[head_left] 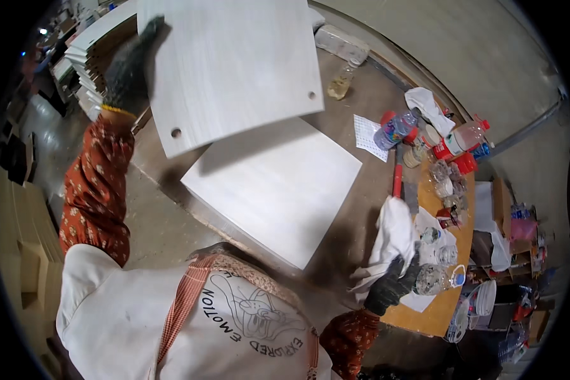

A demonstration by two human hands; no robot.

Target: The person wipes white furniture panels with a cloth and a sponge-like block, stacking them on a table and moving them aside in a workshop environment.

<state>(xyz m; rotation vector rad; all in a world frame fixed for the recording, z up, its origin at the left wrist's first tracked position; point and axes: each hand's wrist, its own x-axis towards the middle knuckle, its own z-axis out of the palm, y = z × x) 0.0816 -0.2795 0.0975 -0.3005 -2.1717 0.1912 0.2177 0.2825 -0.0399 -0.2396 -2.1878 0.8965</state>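
Two pale panels sit at the middle of the work. Bench (345, 133): brown, spans the scene under them. Upper panel (234, 69): far side, appears raised and tilted; cut off by the view's far edge, so long axis not readable. Its near edge overhangs the lower panel (278, 190) and shades it. Lower panel: flat on the bench, turned corner-on, partly covered. Stack of panels (101, 50): far left, beyond the left hand. Orange board (424, 323): right side.

White cloth (389, 231): bunched at near right, apart from both panels.

Left hand (128, 76), dark glove: grip closed on the upper panel's left edge. Right hand (396, 285), dark glove: touching the cloth; cannot tell whether this grip is closed. Key relation: upper panel lies far and left of the right hand, with the lower panel between them; left hand is nearer.

Clear bottle (434, 278): just right of the right hand. Smallest noted: near-left hole (176, 133) and near-right hole (311, 95), both round, in the upper panel.
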